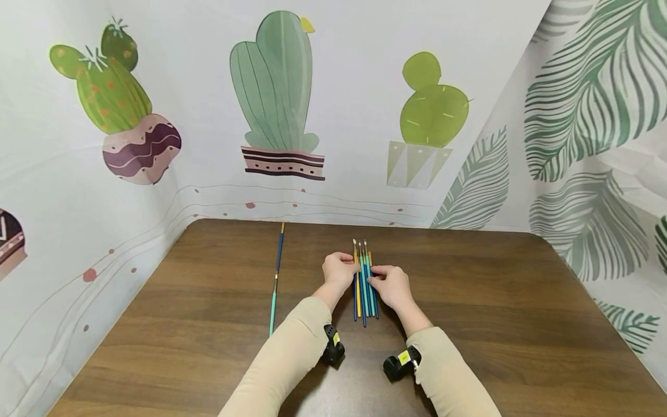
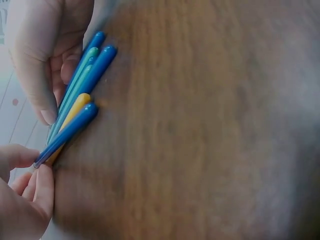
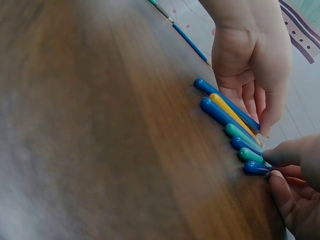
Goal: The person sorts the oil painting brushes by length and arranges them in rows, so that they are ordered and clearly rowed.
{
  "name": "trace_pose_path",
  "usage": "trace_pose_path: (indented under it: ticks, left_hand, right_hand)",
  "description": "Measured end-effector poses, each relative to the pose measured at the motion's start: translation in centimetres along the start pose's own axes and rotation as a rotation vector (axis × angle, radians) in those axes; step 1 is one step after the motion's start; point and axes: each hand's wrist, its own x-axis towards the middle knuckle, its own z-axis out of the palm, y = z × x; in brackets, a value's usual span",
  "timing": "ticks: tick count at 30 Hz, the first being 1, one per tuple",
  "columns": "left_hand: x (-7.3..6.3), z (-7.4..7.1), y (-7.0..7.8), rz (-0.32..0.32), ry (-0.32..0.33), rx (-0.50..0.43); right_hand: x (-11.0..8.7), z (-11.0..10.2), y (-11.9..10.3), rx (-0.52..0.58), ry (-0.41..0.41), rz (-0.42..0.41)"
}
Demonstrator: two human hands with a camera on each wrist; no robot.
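Several paintbrushes lie side by side on the table, tips away from me, with blue, green and yellow handles. My left hand [image 1: 339,272] is at the row's left edge. Its thumb and finger pinch the outermost blue paintbrush [image 2: 75,127], beside a yellow-handled paintbrush [image 1: 358,295]. From the other side, my right hand [image 1: 394,288] pinches the blue paintbrush [image 3: 256,168] at the right edge, next to a green-handled one [image 3: 249,155]. The handle ends are uneven, one blue handle [image 1: 364,319] reaching nearest to me. Fingers partly cover the middle of the row.
To the left on the wooden table [image 1: 495,313], a blue paintbrush [image 1: 279,252] and a green paintbrush [image 1: 273,307] lie end to end in a line. A cloth printed with cacti [image 1: 281,81] hangs along the table's far edge.
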Motion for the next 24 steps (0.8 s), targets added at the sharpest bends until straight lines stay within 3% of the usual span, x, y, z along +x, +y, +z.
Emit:
trace_pose_path:
  ticks: [8, 24]
  left_hand:
    - [0.11, -0.30, -0.12, -0.039, -0.027, -0.043]
    - [-0.02, -0.74, -0.05, -0.056, -0.042, -0.102]
  right_hand:
    - [-0.02, 0.00, 0.04, 0.009, 0.006, -0.003]
    - [0.06, 0.01, 0.26, 0.007, 0.003, -0.017]
